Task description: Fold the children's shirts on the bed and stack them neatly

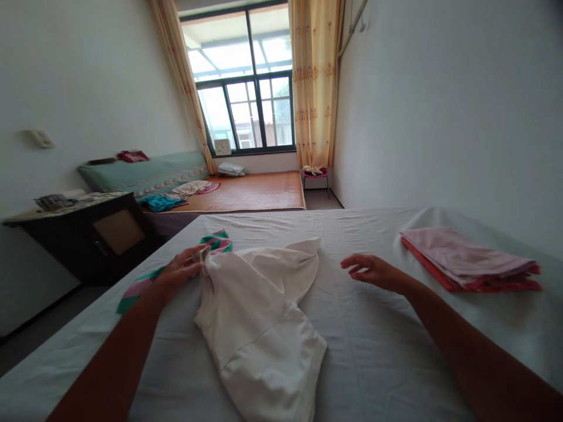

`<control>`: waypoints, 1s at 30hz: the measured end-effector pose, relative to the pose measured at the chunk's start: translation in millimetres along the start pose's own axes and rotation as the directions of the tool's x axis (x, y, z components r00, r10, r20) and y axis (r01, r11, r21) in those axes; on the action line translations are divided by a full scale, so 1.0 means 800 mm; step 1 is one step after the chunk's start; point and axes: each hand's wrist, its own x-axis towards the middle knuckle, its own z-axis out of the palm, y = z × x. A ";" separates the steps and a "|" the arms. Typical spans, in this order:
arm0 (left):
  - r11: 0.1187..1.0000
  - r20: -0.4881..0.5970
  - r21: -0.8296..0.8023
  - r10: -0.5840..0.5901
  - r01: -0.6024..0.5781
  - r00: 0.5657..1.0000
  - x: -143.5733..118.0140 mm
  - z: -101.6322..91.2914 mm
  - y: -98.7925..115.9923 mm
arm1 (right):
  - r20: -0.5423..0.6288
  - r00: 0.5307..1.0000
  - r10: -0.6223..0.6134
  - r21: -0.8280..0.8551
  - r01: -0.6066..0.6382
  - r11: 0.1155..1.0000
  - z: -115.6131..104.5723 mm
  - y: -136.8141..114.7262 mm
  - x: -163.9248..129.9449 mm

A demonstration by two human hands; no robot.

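A white shirt (264, 305) lies spread and wrinkled on the white-sheeted surface (365, 363) in front of me. At its far left corner, my left hand (182, 266) has its fingers closed on the shirt's edge. Partly hidden behind that hand and the shirt is a green and pink striped cloth (217, 240). My right hand (369, 271) hovers to the right of the shirt, apart from it, with fingers loosely bent and nothing in them.
On the right lies a folded stack of pink and red cloth (470, 258). Beyond the sheet's far edge stands a bed with a brown mat (259, 190) and loose clothes (162, 201). A dark cabinet (118, 234) is at the left, and a small stool (315, 174) near the curtain.
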 end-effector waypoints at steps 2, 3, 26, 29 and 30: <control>0.907 0.233 0.340 0.176 -0.249 0.956 -0.017 -0.008 -0.003 | -0.023 0.996 -0.084 -0.206 0.077 0.976 0.023 0.001 0.015; 0.828 0.385 0.418 0.213 -0.375 0.898 -0.025 -0.010 -0.003 | -0.004 0.992 -0.127 -0.314 0.119 0.942 0.034 -0.001 0.022; 0.744 0.816 0.347 0.060 -0.571 0.574 -0.095 0.045 0.012 | -0.378 0.921 -0.094 -0.051 0.081 0.995 0.016 -0.071 0.030; 0.691 0.823 0.317 0.139 -0.649 0.551 -0.101 0.073 0.019 | -0.442 0.897 0.014 0.110 0.039 0.993 -0.005 -0.091 0.001; 0.663 0.820 0.321 0.162 -0.676 0.549 -0.103 0.081 0.021 | -0.420 0.906 0.053 0.152 0.012 0.988 -0.012 -0.093 -0.007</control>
